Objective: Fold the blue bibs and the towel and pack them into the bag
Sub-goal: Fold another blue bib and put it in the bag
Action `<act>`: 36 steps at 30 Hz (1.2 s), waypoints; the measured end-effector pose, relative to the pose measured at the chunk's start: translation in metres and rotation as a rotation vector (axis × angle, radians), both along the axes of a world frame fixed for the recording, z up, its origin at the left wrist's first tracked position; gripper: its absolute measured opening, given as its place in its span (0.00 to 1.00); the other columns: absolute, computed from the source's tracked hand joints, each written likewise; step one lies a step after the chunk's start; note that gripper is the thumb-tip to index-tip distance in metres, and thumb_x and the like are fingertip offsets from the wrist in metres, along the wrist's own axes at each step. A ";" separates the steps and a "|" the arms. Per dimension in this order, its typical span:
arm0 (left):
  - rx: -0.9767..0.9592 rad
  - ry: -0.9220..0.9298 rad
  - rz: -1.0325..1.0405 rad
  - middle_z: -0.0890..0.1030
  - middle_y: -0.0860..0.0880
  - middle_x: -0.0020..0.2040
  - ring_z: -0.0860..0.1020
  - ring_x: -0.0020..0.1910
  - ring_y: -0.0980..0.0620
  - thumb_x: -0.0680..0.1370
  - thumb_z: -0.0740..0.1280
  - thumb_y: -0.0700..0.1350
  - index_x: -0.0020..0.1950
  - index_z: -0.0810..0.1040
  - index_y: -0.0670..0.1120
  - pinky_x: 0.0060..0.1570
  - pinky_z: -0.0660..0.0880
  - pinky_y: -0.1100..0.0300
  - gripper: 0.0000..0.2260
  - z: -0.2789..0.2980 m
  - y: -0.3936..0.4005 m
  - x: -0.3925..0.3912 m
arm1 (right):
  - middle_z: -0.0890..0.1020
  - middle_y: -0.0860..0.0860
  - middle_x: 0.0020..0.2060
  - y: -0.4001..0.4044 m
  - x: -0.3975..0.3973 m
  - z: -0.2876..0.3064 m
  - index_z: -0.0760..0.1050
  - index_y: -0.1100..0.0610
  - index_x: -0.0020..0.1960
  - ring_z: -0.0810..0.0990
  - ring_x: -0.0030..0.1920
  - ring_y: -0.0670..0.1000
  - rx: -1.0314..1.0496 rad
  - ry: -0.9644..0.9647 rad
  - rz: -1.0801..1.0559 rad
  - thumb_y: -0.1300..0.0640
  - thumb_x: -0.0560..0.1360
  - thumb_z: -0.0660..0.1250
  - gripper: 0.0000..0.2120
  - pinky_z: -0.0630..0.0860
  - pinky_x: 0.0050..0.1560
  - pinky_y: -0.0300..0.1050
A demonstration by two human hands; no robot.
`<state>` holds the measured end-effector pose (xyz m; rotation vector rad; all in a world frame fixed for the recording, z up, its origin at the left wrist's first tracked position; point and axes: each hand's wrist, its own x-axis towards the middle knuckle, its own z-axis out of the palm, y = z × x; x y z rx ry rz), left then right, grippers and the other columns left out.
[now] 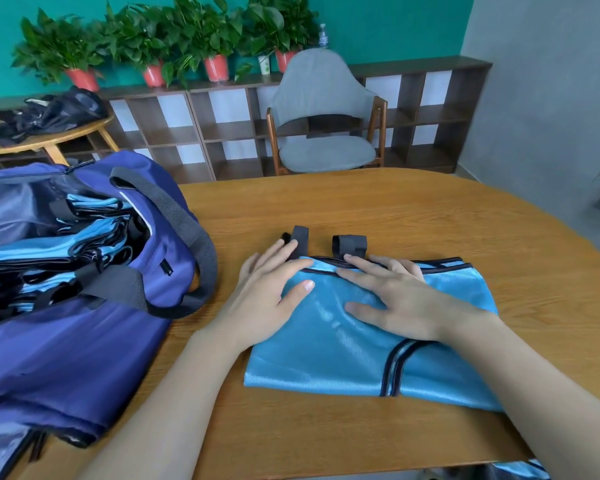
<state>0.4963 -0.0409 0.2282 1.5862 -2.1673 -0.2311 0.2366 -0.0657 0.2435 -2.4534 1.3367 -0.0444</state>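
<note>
In the head view, a blue bib is lying folded on the wooden table in the centre and lower right of the frame, its dark-trimmed upper edge running across just above the middle. Both hands are lying flat on it with fingers straight and grasping nothing: the left hand is pressing at the bib's upper left corner, its fingertips reaching past the edge to a black strap, while the right hand is spreading across the upper middle of the cloth, fingertips at the trim. This looks like smoothing, done to hold the slippery fabric flat so the fold keeps its shape before the bib is lifted. A second black strap loop is sitting just beyond the trim, above the right hand. The bib is therefore lying under both palms rather than in any grip. At the left of the frame the blue bag is gaping open, with more blue bibs stacked inside, near the left hand, which likely keeps packing short. No towel is plainly showing.
</note>
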 end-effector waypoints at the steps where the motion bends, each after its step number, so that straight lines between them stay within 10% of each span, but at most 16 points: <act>1: -0.062 0.016 0.002 0.59 0.55 0.82 0.48 0.81 0.60 0.83 0.56 0.61 0.74 0.72 0.58 0.79 0.46 0.49 0.21 0.002 0.002 0.000 | 0.46 0.34 0.80 0.000 0.003 -0.001 0.50 0.34 0.80 0.46 0.80 0.48 -0.018 0.035 -0.040 0.30 0.79 0.51 0.30 0.41 0.76 0.47; 9: -0.226 0.101 0.015 0.70 0.53 0.77 0.58 0.80 0.58 0.81 0.59 0.60 0.68 0.78 0.57 0.78 0.55 0.42 0.18 -0.003 0.018 -0.001 | 0.66 0.54 0.72 0.006 0.007 0.014 0.62 0.52 0.77 0.64 0.69 0.61 -0.126 0.288 -0.551 0.30 0.79 0.49 0.35 0.69 0.60 0.56; 15: -0.215 0.165 0.044 0.74 0.55 0.73 0.62 0.78 0.58 0.81 0.59 0.60 0.67 0.79 0.57 0.76 0.58 0.43 0.19 -0.005 0.021 -0.010 | 0.71 0.49 0.70 0.013 -0.009 0.018 0.73 0.48 0.70 0.66 0.68 0.56 -0.424 0.174 -0.279 0.26 0.75 0.50 0.36 0.66 0.65 0.55; 23: -0.172 0.136 0.003 0.74 0.55 0.73 0.65 0.76 0.57 0.80 0.58 0.62 0.68 0.79 0.56 0.75 0.60 0.50 0.21 -0.010 0.025 -0.024 | 0.51 0.42 0.81 0.018 -0.008 -0.011 0.51 0.39 0.81 0.45 0.80 0.48 -0.173 0.049 -0.075 0.24 0.75 0.44 0.38 0.42 0.79 0.51; 36: -0.052 0.118 -0.070 0.70 0.59 0.75 0.58 0.78 0.64 0.81 0.64 0.61 0.71 0.75 0.59 0.77 0.58 0.52 0.20 -0.011 0.034 -0.022 | 0.67 0.47 0.76 0.033 -0.002 -0.007 0.68 0.49 0.76 0.59 0.78 0.48 -0.242 -0.158 -0.070 0.34 0.80 0.56 0.30 0.56 0.78 0.51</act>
